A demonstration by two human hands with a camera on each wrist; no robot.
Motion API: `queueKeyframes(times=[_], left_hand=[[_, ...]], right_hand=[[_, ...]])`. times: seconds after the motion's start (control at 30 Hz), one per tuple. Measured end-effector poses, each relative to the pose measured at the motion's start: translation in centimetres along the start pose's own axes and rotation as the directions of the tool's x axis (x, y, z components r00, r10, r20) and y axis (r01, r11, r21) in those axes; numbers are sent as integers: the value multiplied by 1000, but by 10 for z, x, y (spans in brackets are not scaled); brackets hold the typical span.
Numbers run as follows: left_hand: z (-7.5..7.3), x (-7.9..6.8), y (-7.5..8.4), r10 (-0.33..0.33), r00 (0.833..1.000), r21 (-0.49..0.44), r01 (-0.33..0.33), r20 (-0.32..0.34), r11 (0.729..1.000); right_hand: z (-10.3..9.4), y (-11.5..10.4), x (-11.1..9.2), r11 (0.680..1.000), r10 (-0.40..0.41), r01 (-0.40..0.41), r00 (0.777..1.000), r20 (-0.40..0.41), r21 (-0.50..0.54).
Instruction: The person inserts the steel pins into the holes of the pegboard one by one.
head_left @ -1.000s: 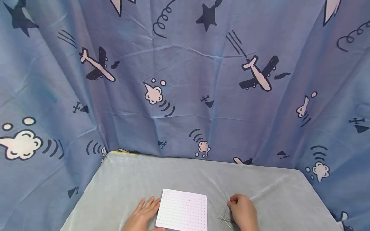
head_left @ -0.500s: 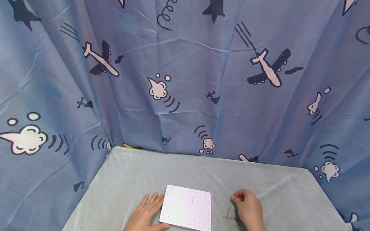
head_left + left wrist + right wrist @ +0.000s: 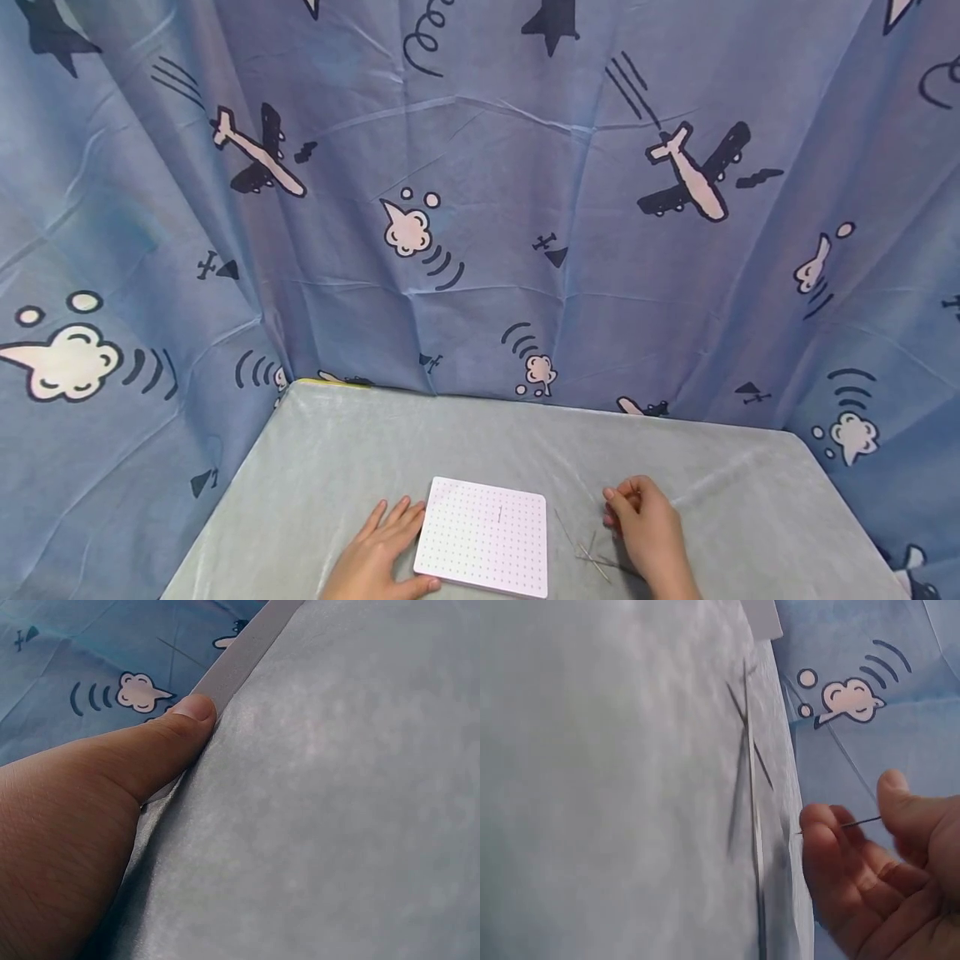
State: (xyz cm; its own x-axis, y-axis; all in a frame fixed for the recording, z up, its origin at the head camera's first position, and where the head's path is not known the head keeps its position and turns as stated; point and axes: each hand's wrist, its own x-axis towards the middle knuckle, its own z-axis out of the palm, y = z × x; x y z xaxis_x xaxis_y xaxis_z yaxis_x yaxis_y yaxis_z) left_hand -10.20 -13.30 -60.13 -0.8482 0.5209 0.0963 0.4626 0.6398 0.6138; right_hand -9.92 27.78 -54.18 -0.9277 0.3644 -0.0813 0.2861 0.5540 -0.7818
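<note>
A white square board [image 3: 480,537] with rows of small holes lies on the grey cloth, and a thin dark needle [image 3: 500,514] appears to stand upright in it. My left hand [image 3: 378,554] rests at the board's left side, fingers spread and straight, its thumb touching the near-left corner; the left wrist view shows the thumb [image 3: 172,735] against the board's edge [image 3: 240,667]. To the right of the board, my right hand [image 3: 647,525] holds a thin needle [image 3: 861,822] between thumb and fingers, above the cloth. Several loose needles [image 3: 754,802] lie crossed between board and right hand.
The grey cloth [image 3: 360,450] covers the table up to its back edge. Behind and at both sides hangs a blue curtain [image 3: 480,208] printed with planes, clouds and stars.
My right hand has turned, and its fingers have shifted round the needle, slightly away from the loose needles. The head view has tilted a little. My left hand keeps its place by the board.
</note>
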Motion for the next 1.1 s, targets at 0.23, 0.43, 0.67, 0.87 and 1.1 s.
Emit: queueKeyframes(times=[0.23,0.43,0.67,0.87,1.1], left_hand=[[-1,0,1,-12,1000,4,12,2,1000],[1,-1,1,31,999,22,-30,-30,999],[0,-1,2,14,999,16,-14,-32,1000],[-2,0,2,4,1000,27,-3,-21,1000],[-4,0,3,-7,1000,10,7,1,1000]], right_hand=[[9,-13,-4,990,-56,61,998,-40,129],[18,-23,-10,956,-79,82,997,-24,281],[35,-35,-18,920,-125,116,992,-2,374],[58,-46,-25,921,-179,145,982,62,361],[75,-50,-33,894,-254,187,960,118,406]])
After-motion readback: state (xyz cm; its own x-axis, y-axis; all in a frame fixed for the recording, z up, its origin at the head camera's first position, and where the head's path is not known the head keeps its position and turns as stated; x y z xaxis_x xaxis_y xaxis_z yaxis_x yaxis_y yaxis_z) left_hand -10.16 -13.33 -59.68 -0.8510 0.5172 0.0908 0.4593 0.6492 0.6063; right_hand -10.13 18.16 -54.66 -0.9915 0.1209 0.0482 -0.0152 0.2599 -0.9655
